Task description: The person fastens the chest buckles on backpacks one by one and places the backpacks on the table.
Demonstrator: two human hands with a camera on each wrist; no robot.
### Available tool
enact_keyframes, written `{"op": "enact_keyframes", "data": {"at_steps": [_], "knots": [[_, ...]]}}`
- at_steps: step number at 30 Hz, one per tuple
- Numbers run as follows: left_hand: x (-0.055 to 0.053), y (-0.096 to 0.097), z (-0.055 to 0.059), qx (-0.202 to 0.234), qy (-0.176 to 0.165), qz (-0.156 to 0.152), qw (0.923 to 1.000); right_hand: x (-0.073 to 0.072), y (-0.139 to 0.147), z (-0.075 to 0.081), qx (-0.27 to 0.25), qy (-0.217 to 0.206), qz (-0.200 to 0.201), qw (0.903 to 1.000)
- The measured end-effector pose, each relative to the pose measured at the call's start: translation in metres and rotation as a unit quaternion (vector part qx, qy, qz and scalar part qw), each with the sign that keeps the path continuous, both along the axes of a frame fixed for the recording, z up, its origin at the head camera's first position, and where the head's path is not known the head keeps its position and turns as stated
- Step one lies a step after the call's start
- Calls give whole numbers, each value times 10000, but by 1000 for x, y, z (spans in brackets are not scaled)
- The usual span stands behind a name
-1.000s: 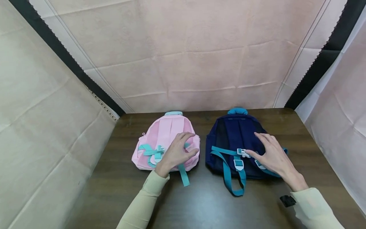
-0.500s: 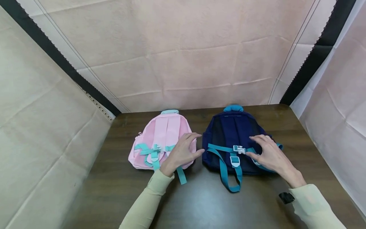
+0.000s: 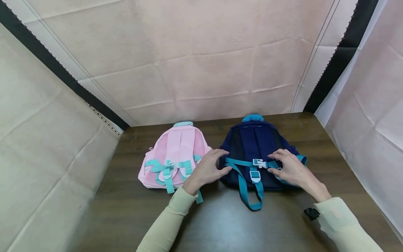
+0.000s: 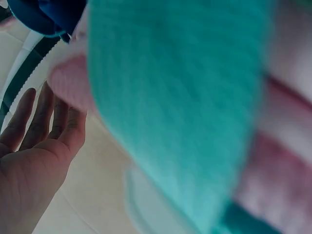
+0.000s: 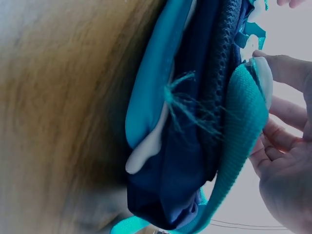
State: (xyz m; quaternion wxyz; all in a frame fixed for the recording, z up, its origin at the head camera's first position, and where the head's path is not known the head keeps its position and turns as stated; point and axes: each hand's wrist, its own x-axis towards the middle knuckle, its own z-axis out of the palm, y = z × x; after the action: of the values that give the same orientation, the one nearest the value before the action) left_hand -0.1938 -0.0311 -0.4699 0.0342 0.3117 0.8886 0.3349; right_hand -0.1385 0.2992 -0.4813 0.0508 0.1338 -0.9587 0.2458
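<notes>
Two small backpacks lie side by side, strap side up: a pink one (image 3: 181, 141) on the left and a navy blue one (image 3: 257, 138) on the right. My left hand (image 3: 204, 171) is between them, thumb and fingers apart around the navy backpack's left edge, holding nothing. Relaxed fingers of my right hand (image 3: 291, 169) are over the navy backpack's right side, close to its white buckle (image 3: 260, 163). In the right wrist view, the thumb (image 5: 280, 66) is right at a teal strap (image 5: 243, 112). A teal strap (image 4: 180, 97) fills much of the left wrist view.
Both backpacks lie on a dark wooden table (image 3: 220, 224). Pale fabric walls (image 3: 189, 70) with black edging (image 3: 340, 56) surround its back and sides. A blue strap loop (image 3: 251, 201) hangs from the navy backpack toward the near edge.
My left hand has moved right, from over the pink backpack to the navy one's left edge. The right hand stays over the navy backpack's right side. The head view has shifted slightly.
</notes>
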Motion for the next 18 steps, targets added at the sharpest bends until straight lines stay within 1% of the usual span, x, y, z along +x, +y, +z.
{"op": "enact_keyframes", "data": {"at_steps": [5, 11, 18], "knots": [[1, 11, -5, -182, 61, -134, 9997, -2, -3, -4, -23, -76, 78, 9999], [1, 25, -12, -288, 182, -349, 9988, -5, -5, -7, -74, -107, 57, 9999], [-1, 41, -18, -333, 223, -418, 9983, -9, -5, -9, -69, -206, 94, 9997]]}}
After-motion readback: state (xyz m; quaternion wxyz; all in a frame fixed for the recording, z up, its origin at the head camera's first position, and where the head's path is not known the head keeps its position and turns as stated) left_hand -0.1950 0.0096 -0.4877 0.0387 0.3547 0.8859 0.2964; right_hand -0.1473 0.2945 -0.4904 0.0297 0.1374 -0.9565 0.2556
